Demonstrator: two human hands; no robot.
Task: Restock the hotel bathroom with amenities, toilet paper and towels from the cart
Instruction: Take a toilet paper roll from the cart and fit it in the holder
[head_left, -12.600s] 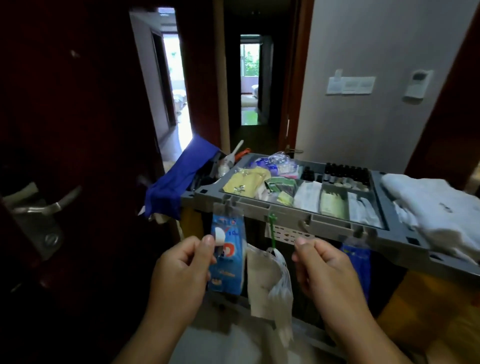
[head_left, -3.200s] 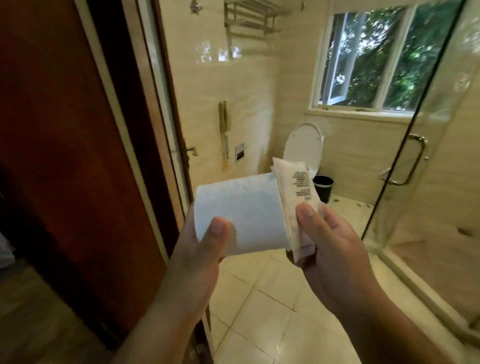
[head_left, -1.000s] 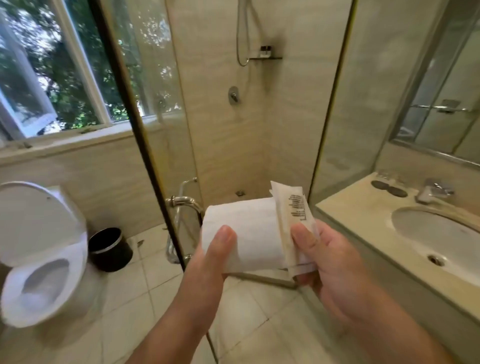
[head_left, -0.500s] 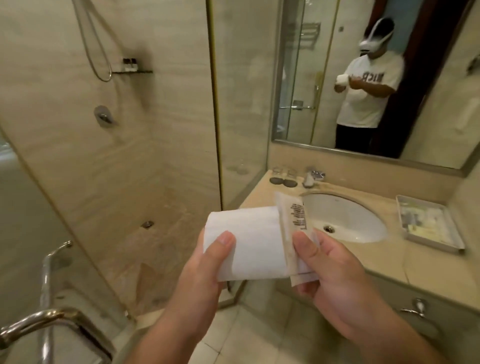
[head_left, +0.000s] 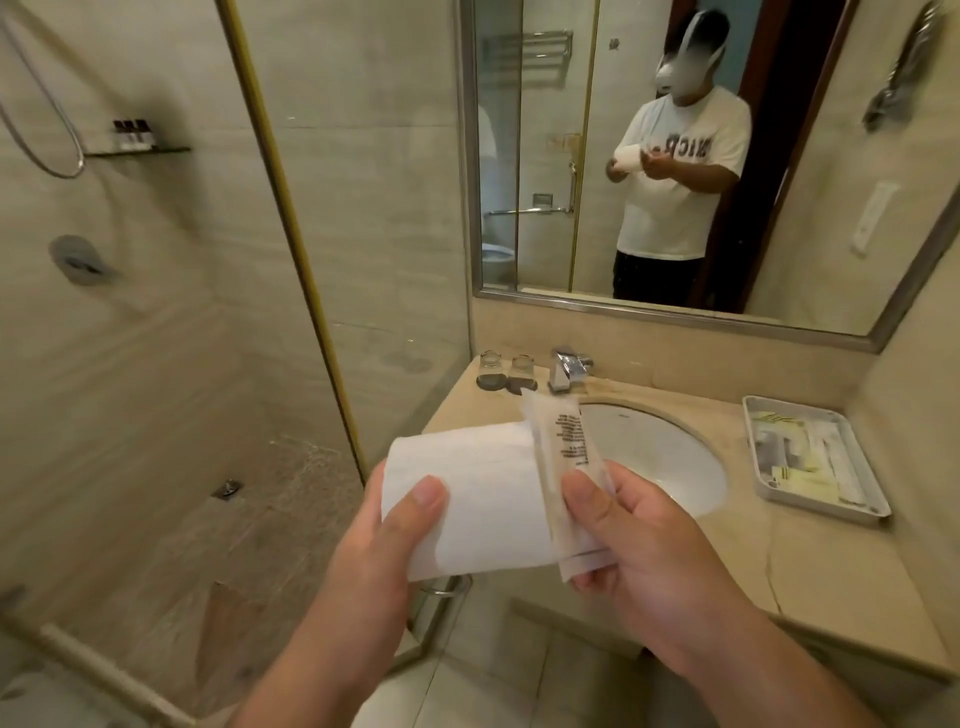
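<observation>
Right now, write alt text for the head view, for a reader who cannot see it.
A person's left hand holds a white toilet paper roll while the right hand pinches thin printed sachets beside its end, before a beige vanity. Behind are a sink, faucet, two glasses and a tray of packets under a mirror; a glass shower stands left.

Bare counter (head_left: 748, 551) lies between sink (head_left: 654, 441) and tray (head_left: 823, 508); glass panel (head_left: 389, 208) blocks left.

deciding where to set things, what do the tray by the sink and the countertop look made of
Tray: pale matte plastic or resin by its rounded rim; possibly coated metal. Countertop: polished beige stone, probably marble, given faint veining and sheen.
</observation>
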